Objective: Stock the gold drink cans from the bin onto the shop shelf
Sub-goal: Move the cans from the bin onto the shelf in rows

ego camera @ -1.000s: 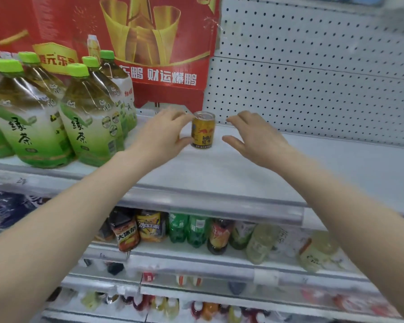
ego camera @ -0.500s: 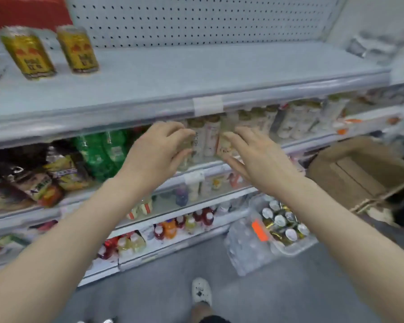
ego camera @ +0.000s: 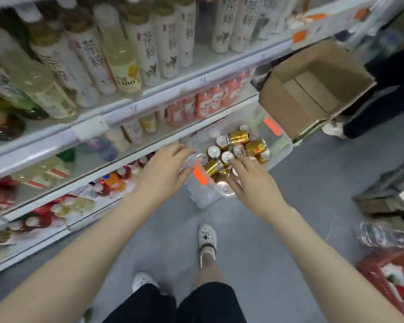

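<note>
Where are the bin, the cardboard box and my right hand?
bin (ego camera: 202, 197): head view, near clear wall.
cardboard box (ego camera: 287, 106): head view, near side wall.
right hand (ego camera: 252, 180): head view, back of the hand.

Grey smooth floor (ego camera: 289, 229): clear plastic bin with orange tags (ego camera: 202, 197) stands on it, close against the white metal shop shelf (ego camera: 149, 96). Open brown cardboard box (ego camera: 289, 106) just beyond the bin. Upper board: tall pale tea bottles (ego camera: 147, 43), upright. Board below: small red-labelled bottles (ego camera: 210, 103).
</note>
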A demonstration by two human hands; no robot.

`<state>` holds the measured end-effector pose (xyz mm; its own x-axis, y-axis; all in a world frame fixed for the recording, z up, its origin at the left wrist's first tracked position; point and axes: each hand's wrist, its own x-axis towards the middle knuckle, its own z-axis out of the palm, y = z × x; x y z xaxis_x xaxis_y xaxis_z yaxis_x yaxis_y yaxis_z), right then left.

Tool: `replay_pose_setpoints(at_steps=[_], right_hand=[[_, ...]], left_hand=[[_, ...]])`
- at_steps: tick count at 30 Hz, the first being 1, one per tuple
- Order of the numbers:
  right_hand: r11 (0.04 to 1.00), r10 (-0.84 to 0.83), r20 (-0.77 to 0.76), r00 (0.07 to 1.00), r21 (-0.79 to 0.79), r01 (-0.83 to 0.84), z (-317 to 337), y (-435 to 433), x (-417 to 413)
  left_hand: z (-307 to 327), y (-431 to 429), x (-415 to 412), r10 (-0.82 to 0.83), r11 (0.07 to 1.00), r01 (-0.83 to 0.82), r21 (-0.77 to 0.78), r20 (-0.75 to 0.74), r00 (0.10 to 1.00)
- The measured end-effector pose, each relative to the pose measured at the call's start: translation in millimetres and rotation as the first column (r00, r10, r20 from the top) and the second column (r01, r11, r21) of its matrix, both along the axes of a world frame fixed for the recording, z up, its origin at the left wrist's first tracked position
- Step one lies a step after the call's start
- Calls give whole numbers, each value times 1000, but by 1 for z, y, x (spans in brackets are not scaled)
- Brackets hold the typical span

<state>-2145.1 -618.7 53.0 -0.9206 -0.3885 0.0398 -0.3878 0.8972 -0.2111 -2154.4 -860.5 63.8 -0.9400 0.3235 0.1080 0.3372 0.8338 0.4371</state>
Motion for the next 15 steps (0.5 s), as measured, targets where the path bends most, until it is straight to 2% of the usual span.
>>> replay_pose_setpoints(at_steps=[7,11,15], right_hand=[[993,-102,291,951,89,80,-106,97,-80],[986,-149,323,935,123,115,-169,122,-152],[974,-181,277,944,182,133,-224,133,-226]], left_hand=[[-100,90,-73,40,999,-41,-1,253,967],[-170,121,-107,48,998,-35,-46,315,948],[-227,137,-125,68,993,-22,-118,394,917]])
